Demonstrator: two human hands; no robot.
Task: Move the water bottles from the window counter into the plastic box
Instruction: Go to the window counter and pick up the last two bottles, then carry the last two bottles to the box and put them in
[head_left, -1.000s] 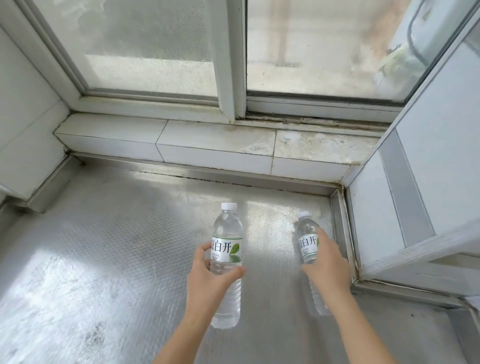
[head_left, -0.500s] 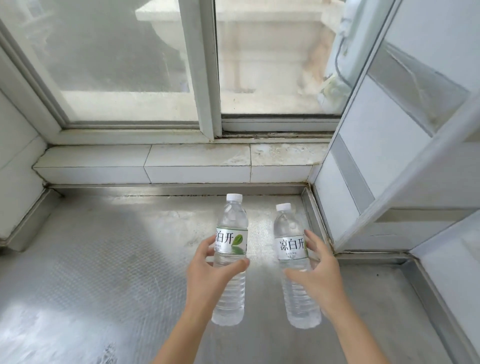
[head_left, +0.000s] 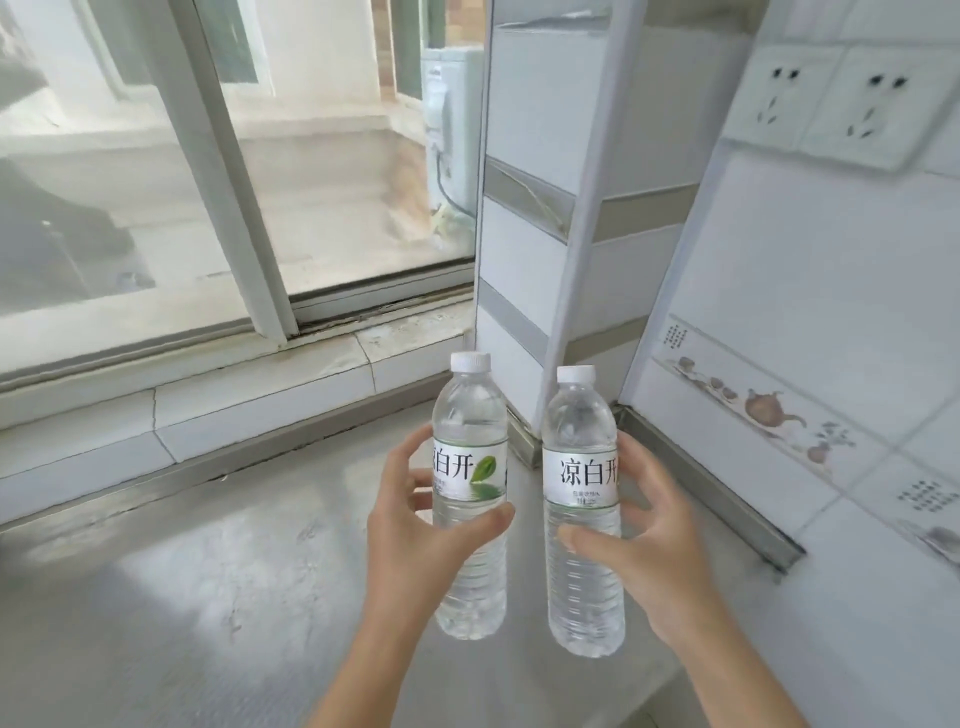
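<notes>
2 water bottles held upright over the steel counter (head_left: 182, 597) by the window (head_left: 218, 182): left hand (head_left: 415, 540) wrapped round the left bottle (head_left: 470, 499), right hand (head_left: 654, 540) round the right bottle (head_left: 582, 504), side by side, just apart. Plastic box not in view, direction unknown.

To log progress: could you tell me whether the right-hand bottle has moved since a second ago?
Yes. The right-hand bottle, held in the right hand, came toward the person and away from the tiled corner post.
</notes>
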